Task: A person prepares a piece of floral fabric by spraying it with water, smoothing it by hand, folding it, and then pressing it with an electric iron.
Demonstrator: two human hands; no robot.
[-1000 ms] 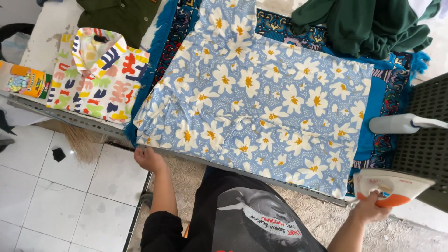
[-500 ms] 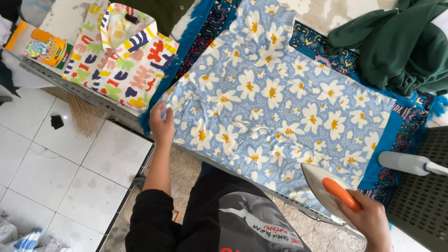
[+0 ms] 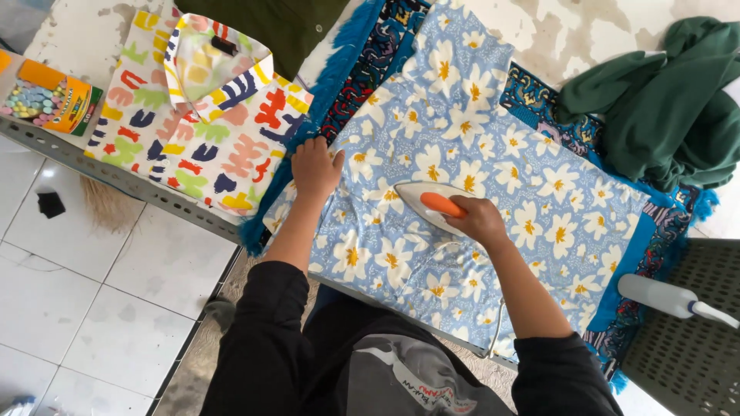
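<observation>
A light blue garment with white flowers (image 3: 493, 146) lies spread over a blue patterned cloth (image 3: 362, 62) on the table. My left hand (image 3: 314, 166) presses flat on the garment's left edge, fingers spread. My right hand (image 3: 479, 219) grips the orange handle of a white iron (image 3: 422, 202), which rests on the garment just right of my left hand. The iron's cord (image 3: 497, 323) hangs off the near edge.
A folded multicoloured shirt (image 3: 193, 115) lies to the left, beside a small orange box (image 3: 50, 96). A dark green cloth (image 3: 663, 108) is heaped at the back right. A white spray bottle (image 3: 667, 296) lies on a grey perforated surface (image 3: 694, 339). White tiled floor (image 3: 69, 293) below left.
My right hand has brought the iron from off the table's right side onto the garment. My left hand slid from the garment's near edge up onto its left part.
</observation>
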